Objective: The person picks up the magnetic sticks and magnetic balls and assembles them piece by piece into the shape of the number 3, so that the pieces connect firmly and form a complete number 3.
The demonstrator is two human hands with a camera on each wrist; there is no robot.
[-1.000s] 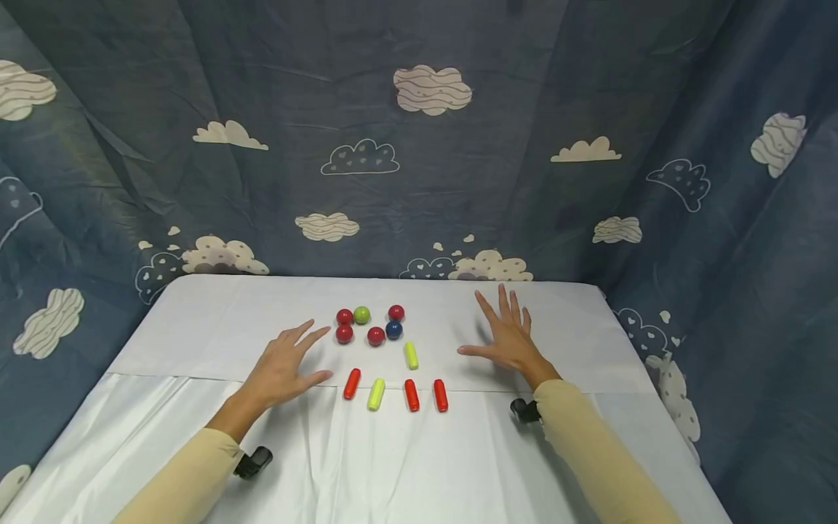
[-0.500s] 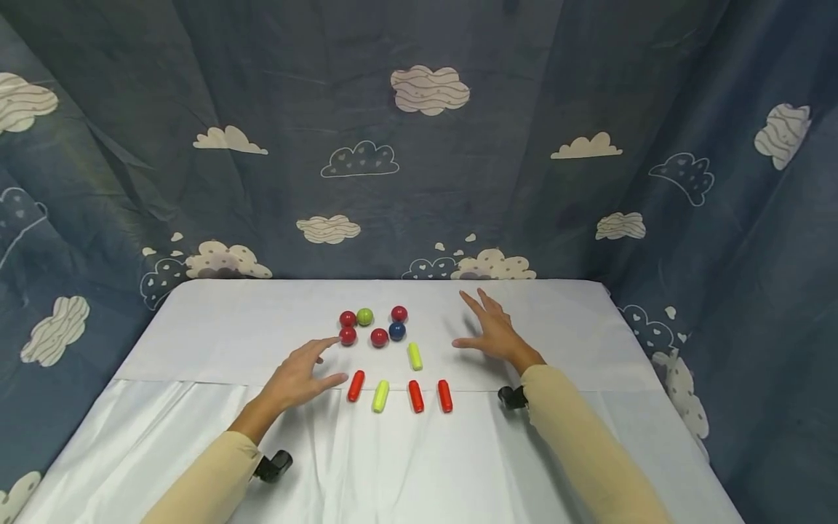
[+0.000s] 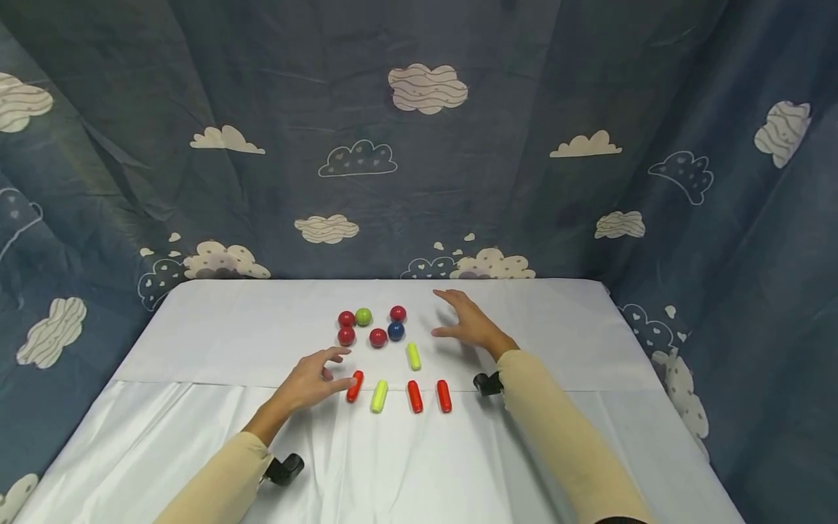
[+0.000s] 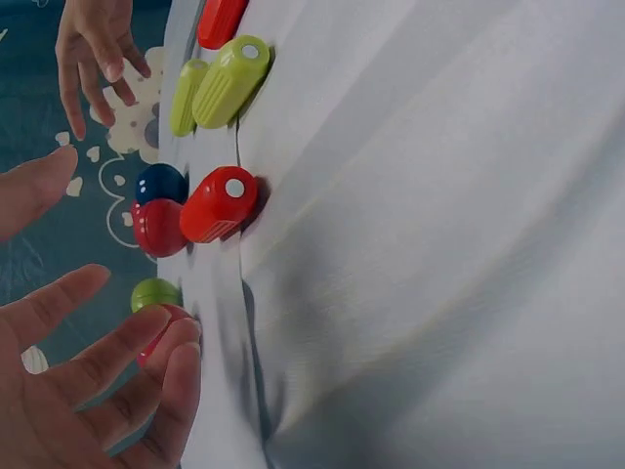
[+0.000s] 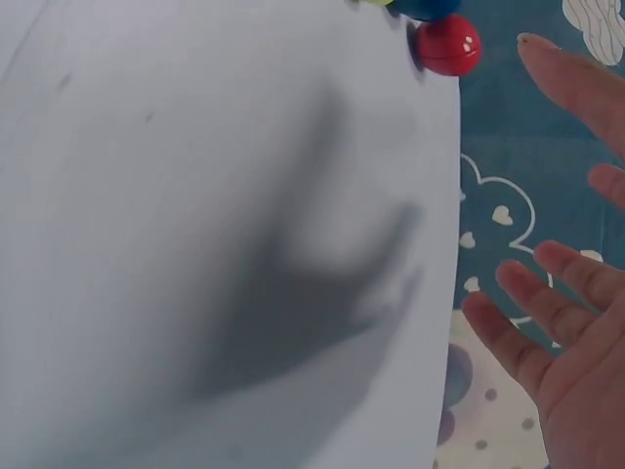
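My left hand (image 3: 313,380) hovers with loosely bent fingers at the left of the pieces. Its thumb tip overlaps the leftmost red grooved cylinder (image 3: 354,387) in the head view; the left wrist view shows a gap between thumb and cylinder. Ahead of the fingers sit several red balls (image 3: 377,338), a green ball (image 3: 363,316) and a blue ball (image 3: 396,331). My right hand (image 3: 470,322) hangs above the cloth, right of the blue ball, fingers spread and holding nothing. A yellow-green cylinder (image 3: 414,356) lies between the hands, near the blue ball.
In the front row lie another yellow-green cylinder (image 3: 379,397) and two more red cylinders, the middle one (image 3: 415,397) and the right one (image 3: 444,396). White cloth (image 3: 393,473) covers the table. A dark blue cloud-patterned curtain (image 3: 497,182) hangs behind and at both sides.
My left hand has moved right, toward the leftmost red cylinder. The right hand has moved left toward the balls, its fingers less spread. Balls and cylinders keep their arrangement.
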